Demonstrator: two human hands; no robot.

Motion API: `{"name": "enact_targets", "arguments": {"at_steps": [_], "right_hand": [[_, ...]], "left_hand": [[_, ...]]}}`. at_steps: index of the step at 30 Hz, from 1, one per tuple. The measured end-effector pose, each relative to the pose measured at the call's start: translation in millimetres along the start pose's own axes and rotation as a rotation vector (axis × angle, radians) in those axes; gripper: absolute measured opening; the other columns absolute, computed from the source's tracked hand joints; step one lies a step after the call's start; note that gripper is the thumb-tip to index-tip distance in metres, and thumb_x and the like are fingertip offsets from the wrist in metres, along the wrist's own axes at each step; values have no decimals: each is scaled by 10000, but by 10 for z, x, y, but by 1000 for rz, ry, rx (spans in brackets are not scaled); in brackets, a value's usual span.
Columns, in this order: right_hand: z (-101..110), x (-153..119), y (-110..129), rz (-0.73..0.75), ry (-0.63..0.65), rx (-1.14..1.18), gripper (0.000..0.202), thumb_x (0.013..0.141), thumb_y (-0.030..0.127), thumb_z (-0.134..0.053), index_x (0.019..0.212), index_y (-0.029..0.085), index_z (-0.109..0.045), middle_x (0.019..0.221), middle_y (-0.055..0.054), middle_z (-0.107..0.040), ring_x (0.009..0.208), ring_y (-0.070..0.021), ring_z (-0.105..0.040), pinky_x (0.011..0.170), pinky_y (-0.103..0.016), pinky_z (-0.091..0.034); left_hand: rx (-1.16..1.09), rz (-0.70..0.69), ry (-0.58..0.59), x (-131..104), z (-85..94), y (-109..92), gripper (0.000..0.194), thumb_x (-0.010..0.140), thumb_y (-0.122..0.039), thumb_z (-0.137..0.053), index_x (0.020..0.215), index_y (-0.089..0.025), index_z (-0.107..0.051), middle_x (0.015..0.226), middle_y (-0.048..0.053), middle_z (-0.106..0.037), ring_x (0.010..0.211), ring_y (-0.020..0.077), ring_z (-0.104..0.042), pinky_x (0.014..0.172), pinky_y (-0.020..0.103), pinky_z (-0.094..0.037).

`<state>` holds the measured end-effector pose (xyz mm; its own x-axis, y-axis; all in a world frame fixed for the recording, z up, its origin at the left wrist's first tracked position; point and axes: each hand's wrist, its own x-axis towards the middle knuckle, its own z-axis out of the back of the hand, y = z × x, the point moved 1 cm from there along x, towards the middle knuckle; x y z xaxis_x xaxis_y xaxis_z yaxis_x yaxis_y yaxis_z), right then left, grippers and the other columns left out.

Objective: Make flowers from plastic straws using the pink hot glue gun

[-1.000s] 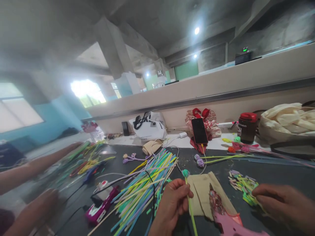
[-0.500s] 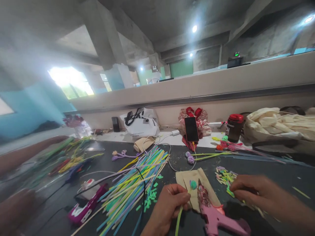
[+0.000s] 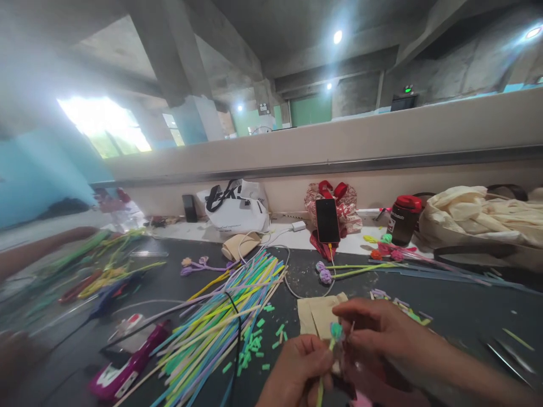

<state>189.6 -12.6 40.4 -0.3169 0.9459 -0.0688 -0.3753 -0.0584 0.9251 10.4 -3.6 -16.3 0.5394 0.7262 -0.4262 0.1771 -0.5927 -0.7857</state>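
My left hand [image 3: 299,367] pinches a yellow-green pipe-cleaner stem [image 3: 320,390] topped by a small teal flower head [image 3: 336,331]. Just right of that head is my right hand [image 3: 377,330], its thumb and fingers drawn together; what they hold, if anything, is too small to make out. Beneath the right hand lies a pink glue gun [image 3: 362,398], mostly covered. A beige piece of card [image 3: 311,316] is on the black table behind the flower head. Short cut pipe-cleaner pieces [image 3: 405,308] show past my right hand, partly hidden.
Long pastel pipe cleaners [image 3: 229,322] spread across the middle left, with short green pieces [image 3: 254,342] beside them. A magenta tool [image 3: 129,364] lies left. Behind are a phone [image 3: 328,220], a red-lidded bottle [image 3: 403,219] and bags. Shiny metal tool [image 3: 511,359] at right.
My right hand has moved left from the pile of short pieces to the flower head, now covering much of the glue gun. The view has shifted slightly; my left hand keeps the stem.
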Motion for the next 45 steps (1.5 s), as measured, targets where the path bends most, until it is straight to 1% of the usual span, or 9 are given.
{"name": "enact_targets", "arguments": {"at_steps": [6,9,13,27,32,35,38,41,45], "right_hand": [[-34,128,-109,-26,129,231,413,624,198,-683,1034,229,-643,973,-13,-632,829,-185,-578,727,-270,-436],[-51,145,-96,-24,162,314,401,608,196,-699,1004,236,-650,966,-4,-613,788,-166,-567,686,-249,-431],[-83,162,13,8,166,253,393,569,140,-677,953,221,-657,923,6,-587,784,-154,-529,646,-218,-396],[-99,119,116,47,131,33,255,609,110,-614,852,184,-642,773,30,-566,646,-106,-486,575,-193,-369],[-76,111,95,56,132,56,604,599,63,-592,1166,251,-508,923,18,-579,682,-110,-534,603,-207,-414],[43,85,80,66,43,44,640,652,84,-586,1245,260,-423,974,5,-567,682,-106,-547,612,-220,-433],[213,-37,47,-2,-119,46,351,738,182,-568,1087,215,-547,868,10,-589,693,-120,-552,602,-215,-431],[276,-263,7,-79,-159,-142,134,788,238,-530,872,200,-627,773,10,-622,704,-144,-563,620,-223,-431],[65,-516,-108,-38,-62,-602,186,683,138,-566,818,233,-651,798,-9,-656,741,-188,-591,661,-265,-446]], "left_hand": [[11,-28,-24,-31,30,-20,367,455,-421,-768,549,-143,-547,363,-11,-552,371,47,-426,409,145,-254],[60,-27,-15,-58,18,-63,406,431,-460,-765,552,-148,-535,368,-8,-559,357,43,-406,397,146,-205],[163,-19,-5,-84,17,-112,429,420,-493,-754,555,-161,-517,388,-23,-572,285,18,-305,355,178,-123],[188,-45,-5,-95,2,-131,479,407,-555,-742,565,-162,-519,385,-32,-573,269,19,-294,333,186,-119],[90,-71,-7,-93,-2,-65,410,440,-462,-773,552,-149,-532,380,-22,-563,296,28,-352,338,167,-142],[35,-68,-18,-111,-3,-32,344,508,-397,-762,579,-151,-532,388,-33,-556,274,24,-348,313,159,-143],[5,-55,-29,-129,11,-48,292,565,-351,-736,604,-158,-522,393,-49,-547,244,13,-302,278,154,-121],[-43,-25,-26,-129,36,-86,306,551,-362,-734,595,-166,-503,388,-61,-532,230,12,-286,258,148,-125],[-110,-9,-17,-132,47,-116,341,487,-365,-754,551,-162,-487,393,-63,-528,226,4,-298,248,134,-148]]}}
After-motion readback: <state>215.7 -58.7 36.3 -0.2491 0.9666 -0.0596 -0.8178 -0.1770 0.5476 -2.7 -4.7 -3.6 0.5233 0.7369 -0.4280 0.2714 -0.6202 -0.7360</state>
